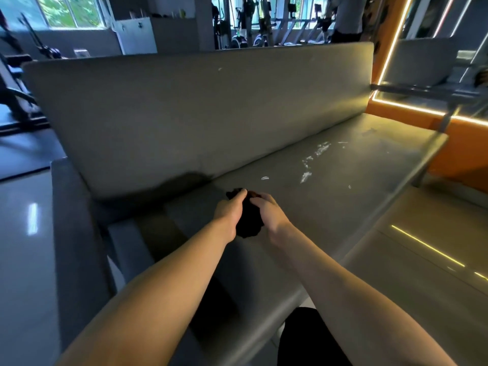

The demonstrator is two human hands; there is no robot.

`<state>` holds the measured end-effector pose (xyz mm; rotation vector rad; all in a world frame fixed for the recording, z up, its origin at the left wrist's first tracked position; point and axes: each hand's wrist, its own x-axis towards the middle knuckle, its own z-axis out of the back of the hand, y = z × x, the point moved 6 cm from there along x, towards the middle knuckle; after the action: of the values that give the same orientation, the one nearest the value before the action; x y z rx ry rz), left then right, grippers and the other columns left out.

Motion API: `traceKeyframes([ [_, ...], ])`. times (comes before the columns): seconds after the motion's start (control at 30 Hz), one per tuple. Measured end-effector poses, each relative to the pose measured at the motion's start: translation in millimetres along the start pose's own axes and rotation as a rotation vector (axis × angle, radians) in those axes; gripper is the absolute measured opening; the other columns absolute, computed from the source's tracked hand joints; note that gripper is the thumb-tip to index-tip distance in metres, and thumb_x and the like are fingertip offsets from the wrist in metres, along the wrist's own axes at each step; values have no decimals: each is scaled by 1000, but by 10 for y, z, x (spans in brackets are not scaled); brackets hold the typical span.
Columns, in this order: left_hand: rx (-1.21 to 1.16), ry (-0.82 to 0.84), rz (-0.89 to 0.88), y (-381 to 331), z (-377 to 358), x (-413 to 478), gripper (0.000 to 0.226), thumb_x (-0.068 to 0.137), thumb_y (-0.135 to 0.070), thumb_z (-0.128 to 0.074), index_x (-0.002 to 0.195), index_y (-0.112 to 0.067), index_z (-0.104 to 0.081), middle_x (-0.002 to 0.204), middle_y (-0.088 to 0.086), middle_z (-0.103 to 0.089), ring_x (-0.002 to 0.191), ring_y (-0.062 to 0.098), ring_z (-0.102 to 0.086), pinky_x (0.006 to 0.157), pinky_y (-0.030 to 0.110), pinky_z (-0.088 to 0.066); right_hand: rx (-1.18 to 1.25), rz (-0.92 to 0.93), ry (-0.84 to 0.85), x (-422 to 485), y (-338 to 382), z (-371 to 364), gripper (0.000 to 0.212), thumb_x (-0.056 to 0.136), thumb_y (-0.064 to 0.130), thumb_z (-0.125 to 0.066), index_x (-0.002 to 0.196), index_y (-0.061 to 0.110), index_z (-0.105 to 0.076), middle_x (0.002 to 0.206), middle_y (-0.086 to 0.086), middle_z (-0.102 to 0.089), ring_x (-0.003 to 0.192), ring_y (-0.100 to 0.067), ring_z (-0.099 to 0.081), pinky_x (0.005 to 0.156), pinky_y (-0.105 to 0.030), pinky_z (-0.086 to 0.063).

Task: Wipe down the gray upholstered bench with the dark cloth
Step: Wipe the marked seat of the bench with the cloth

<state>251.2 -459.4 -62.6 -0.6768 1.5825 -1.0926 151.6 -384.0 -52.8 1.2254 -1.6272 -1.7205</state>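
Note:
The gray upholstered bench (pixel 330 202) runs from lower left to upper right, with a tall backrest (pixel 198 114) behind the seat. A dark bunched cloth (pixel 249 220) sits on the seat near the middle, held between both hands. My left hand (pixel 231 207) grips the cloth's left side with curled fingers. My right hand (pixel 269 210) grips its right side. White smears and specks (pixel 314 159) streak the seat farther right, beyond the hands. A darker damp-looking patch (pixel 184 180) marks the foot of the backrest just left of the cloth.
A glossy floor (pixel 23 247) lies left of the bench arm (pixel 76 247). An orange wall with lit strips (pixel 396 107) and a metal rail stand at the bench's far right end. Gym machines and a person stand behind the backrest.

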Motion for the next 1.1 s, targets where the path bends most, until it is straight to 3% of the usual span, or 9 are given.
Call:
traceKeyframes([
  [0.1, 22, -54, -36, -6, 80, 13, 37, 94, -47, -66, 108, -13, -62, 91, 4, -67, 81, 21, -65, 63, 31, -51, -132, 31, 12, 94, 0, -86, 40, 93, 16, -62, 131, 20, -55, 114, -7, -69, 100, -22, -69, 84, -37, -60],
  [0.23, 28, -105, -125, -17, 157, 111, 27, 99, -37, -62, 113, -16, -57, 100, 1, -64, 89, 21, -62, 74, 30, -47, -379, 78, -71, 216, 21, -115, 43, 92, 6, -56, 131, 26, -53, 115, -4, -66, 95, -20, -67, 81, -35, -60],
  [0.33, 53, -141, -178, -1, 236, 202, 38, 100, -27, -61, 134, -19, -46, 118, 3, -62, 97, 21, -61, 80, 32, -47, -348, 106, -154, 299, 57, -109, 31, 97, 8, -52, 121, 28, -47, 105, -5, -64, 87, -19, -66, 67, -31, -57],
  [0.43, 132, -110, -288, -16, 245, 297, 51, 100, -20, -59, 145, -31, -38, 115, -1, -60, 100, 19, -63, 80, 31, -52, -200, 158, -257, 404, 102, -68, 23, 99, 8, -45, 110, 28, -47, 103, -5, -64, 87, -21, -65, 62, -31, -52],
  [0.57, 237, 0, -331, -31, 51, 493, 31, 105, -23, -45, 132, -27, -60, 122, 0, -66, 105, 19, -64, 86, 29, -50, -165, 181, -90, 666, -36, -187, 19, 97, 17, -57, 101, 36, -59, 111, -1, -68, 103, -22, -67, 89, -41, -57],
  [0.7, 329, 59, -299, 59, -71, 741, 35, 104, -15, -46, 134, -26, -59, 115, -5, -62, 97, 9, -59, 77, 22, -45, -349, 264, 75, 935, -168, -129, 37, 97, 7, -58, 122, 34, -65, 132, 2, -63, 122, -15, -60, 107, -31, -46],
  [0.83, 648, 92, -366, 99, -182, 1126, 40, 98, -9, -53, 137, -16, -59, 133, 3, -63, 121, 20, -59, 101, 29, -45, -670, 321, -108, 1318, -163, 214, 45, 92, -2, -51, 124, 22, -72, 128, -3, -68, 120, -18, -61, 103, -18, -40],
  [0.93, 855, 50, -479, 68, -294, 1443, 47, 96, -11, -54, 143, -13, -54, 148, 10, -52, 137, 26, -47, 114, 34, -35, -802, 386, -270, 1604, -130, 434, 47, 92, 0, -51, 132, 18, -67, 132, -12, -60, 121, -29, -58, 100, -23, -39],
  [1.1, 1158, -52, -396, 114, -384, 1872, 58, 104, -39, -39, 159, -29, -22, 169, 1, -9, 154, 26, -2, 123, 52, -4, -1191, 508, 121, 1997, -475, 191, 51, 98, 11, -52, 148, 22, -51, 161, -10, -34, 152, -28, -22, 122, -36, -23],
])
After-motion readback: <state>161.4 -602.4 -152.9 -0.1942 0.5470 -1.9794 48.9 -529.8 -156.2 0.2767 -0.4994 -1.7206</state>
